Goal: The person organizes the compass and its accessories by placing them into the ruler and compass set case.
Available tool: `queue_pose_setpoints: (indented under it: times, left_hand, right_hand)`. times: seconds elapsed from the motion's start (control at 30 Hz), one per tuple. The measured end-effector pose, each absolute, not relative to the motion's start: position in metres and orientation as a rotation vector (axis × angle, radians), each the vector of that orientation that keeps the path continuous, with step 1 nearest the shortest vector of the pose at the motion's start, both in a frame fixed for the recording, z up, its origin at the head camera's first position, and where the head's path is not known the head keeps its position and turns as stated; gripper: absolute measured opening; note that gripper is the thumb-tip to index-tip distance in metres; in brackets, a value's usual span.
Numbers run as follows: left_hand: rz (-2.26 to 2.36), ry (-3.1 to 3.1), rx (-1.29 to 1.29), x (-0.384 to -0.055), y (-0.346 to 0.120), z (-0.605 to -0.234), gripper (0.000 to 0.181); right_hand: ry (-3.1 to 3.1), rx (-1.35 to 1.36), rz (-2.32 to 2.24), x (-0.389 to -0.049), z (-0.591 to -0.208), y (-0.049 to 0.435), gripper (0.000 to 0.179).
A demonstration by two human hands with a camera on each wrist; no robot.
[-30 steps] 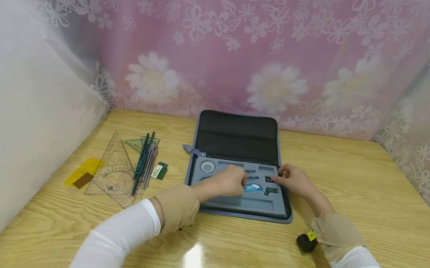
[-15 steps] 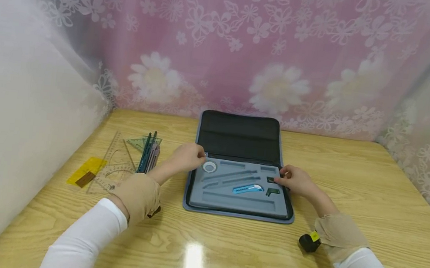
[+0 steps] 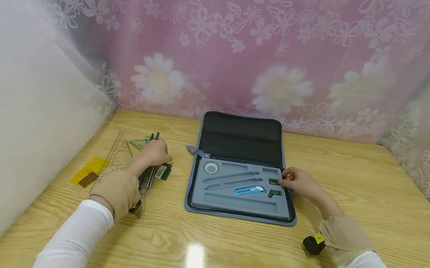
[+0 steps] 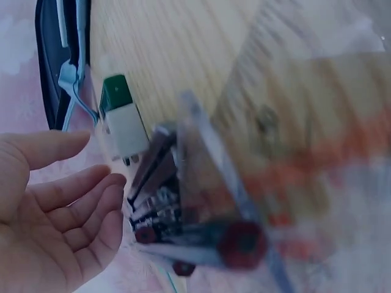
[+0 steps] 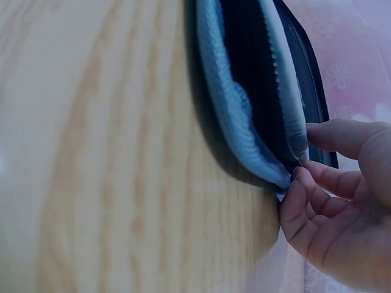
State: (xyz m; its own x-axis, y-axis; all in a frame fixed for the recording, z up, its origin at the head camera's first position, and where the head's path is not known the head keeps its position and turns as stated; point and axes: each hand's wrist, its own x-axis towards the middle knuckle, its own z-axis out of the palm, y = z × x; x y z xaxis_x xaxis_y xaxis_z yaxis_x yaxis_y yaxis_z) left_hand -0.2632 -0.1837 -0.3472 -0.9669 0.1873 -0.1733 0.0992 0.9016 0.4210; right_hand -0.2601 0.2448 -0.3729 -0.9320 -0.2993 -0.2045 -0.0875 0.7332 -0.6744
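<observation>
In the head view my left hand (image 3: 154, 153) is over dark green pencils (image 3: 152, 136) and slim metallic drawing tools (image 3: 150, 178). The left wrist view shows its fingers loosely bent with nothing between them, beside a green-and-white eraser-like block (image 4: 125, 125) and the pencils' red ends (image 4: 242, 245). My right hand (image 3: 301, 182) pinches the right edge of an open zip case (image 3: 188, 192), thumb over its grey foam insert (image 3: 237, 217). The right wrist view has the fingertips at the case's corner (image 5: 281, 177). The foam holds a blue utility knife (image 3: 249, 191), a white ring (image 3: 211, 167) and small green pieces (image 3: 274, 194).
A clear set square (image 3: 116, 152), a yellow sheet (image 3: 91, 167) and a brown strip (image 3: 88, 179) lie at the left. A black tape measure (image 3: 313, 245) sits near my right wrist. The case's black lid (image 3: 241, 139) lies back toward the curtain.
My left hand has moved left from above the foam insert, past the ring, to the pencils and drawing tools. The utility knife is now uncovered in its slot. My right hand has kept its hold.
</observation>
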Motion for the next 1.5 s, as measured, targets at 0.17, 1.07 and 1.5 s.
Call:
queue_pose_setpoints:
  times: [0.17, 1.07, 1.5]
  left_hand:
    - [0.589, 2.799, 0.192, -0.261, -0.188, -0.346, 0.047]
    - [0.394, 2.745, 0.174, -0.24, -0.175, -0.34, 0.02]
    - [0.446, 2.938, 0.197, -0.259, -0.154, -0.323, 0.031]
  right_hand:
    - [2.631, -0.29, -1.013, -0.26, -0.374, 0.245, 0.045]
    - [2.626, -0.313, -1.03, -0.259, -0.373, 0.245, 0.046]
    - [2.645, -0.315, -1.028, -0.259, -0.373, 0.245, 0.046]
